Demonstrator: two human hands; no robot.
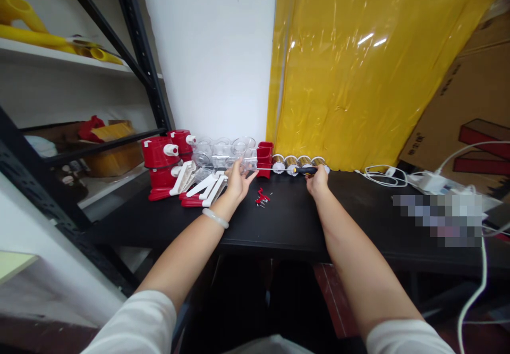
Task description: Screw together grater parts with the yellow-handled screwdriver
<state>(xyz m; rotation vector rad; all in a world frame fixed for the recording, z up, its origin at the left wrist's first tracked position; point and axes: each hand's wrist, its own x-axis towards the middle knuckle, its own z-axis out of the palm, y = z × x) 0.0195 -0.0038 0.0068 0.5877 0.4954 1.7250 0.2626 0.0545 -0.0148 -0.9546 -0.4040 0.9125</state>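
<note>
My left hand (pixel 238 182) is closed around a clear plastic cup-like part (pixel 249 158), held just above the black table. In my right hand (pixel 319 183) is a screwdriver (pixel 306 170) with a black and yellow handle. Its long thin shaft points left and reaches the clear part by my left fingers; whether the tip touches a screw is too small to tell. Small red pieces (pixel 261 196) and several screws lie on the table between my hands. Beyond them stand red plastic parts (pixel 265 154) and a row of several metal drums (pixel 291 162) with white ends.
Red housings (pixel 156 154) are stacked at the left, with white handle parts (pixel 207 190) before them and clear containers (pixel 221 149) behind. White cables (pixel 386 176) and a power strip (pixel 432 183) lie on the black table (pixel 279 226) at right. A black-framed shelf (pixel 147 69) stands left.
</note>
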